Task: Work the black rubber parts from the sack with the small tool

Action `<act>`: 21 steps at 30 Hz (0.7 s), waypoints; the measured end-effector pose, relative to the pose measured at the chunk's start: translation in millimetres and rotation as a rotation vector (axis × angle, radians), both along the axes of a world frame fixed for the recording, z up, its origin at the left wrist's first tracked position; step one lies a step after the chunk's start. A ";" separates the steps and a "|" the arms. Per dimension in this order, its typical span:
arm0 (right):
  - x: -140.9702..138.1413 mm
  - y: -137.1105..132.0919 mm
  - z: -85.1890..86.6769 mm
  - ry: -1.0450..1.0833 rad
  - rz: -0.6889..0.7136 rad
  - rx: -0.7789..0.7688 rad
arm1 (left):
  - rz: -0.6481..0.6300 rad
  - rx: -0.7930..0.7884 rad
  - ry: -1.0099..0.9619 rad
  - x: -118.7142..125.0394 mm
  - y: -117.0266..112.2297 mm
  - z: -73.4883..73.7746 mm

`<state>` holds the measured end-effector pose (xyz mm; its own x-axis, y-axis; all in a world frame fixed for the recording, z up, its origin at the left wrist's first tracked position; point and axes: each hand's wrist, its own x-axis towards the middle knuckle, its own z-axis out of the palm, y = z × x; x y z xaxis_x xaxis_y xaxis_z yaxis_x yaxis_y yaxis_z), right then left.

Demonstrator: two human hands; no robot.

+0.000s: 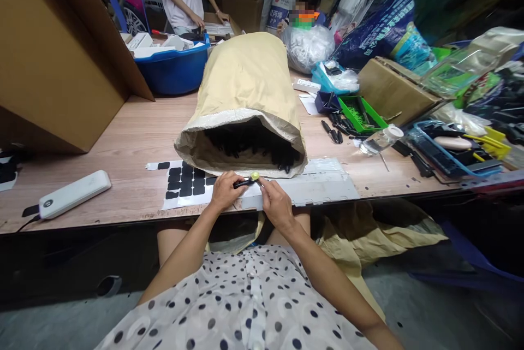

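Note:
My left hand (224,190) pinches a slim black rod-like part (242,182) above the table's front edge. At the rod's right end shows a small round yellow-green piece (255,176). My right hand (277,201) is closed just right of that piece, its fingertips close against it; what they grip is too small to make out. Right behind both hands lies a tan sack (249,74), its mouth open toward me and many black parts (262,145) inside. Beside my left hand, a white sheet carries rows of black rounded pads (186,182).
A white power bank (76,194) with a cable lies left, before a large cardboard box (49,66). Behind stands a blue basin (176,69) of white boxes. On the right are a green tray (362,112), a clear bottle (380,140) and a blue tool basket (446,153). Two people are farther back.

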<state>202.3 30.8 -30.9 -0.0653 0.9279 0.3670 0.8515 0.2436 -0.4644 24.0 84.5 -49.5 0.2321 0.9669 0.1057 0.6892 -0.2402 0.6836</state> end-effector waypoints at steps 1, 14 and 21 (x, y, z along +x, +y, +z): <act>0.1 0.1 0.2 0.003 -0.005 -0.006 | 0.003 0.002 0.001 0.4 -0.1 -0.5; -5.5 9.1 -5.4 -0.034 0.023 0.006 | -0.004 0.008 0.001 -0.9 -0.1 -2.8; 17.7 53.3 -9.5 -0.198 -0.088 0.012 | -0.035 0.009 -0.013 -4.4 -0.2 -0.1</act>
<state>220.0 84.1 -40.4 -0.0567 0.9289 0.3659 0.9441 0.1692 -0.2831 19.6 84.3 -49.6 0.2645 0.9572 0.1176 0.6715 -0.2704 0.6900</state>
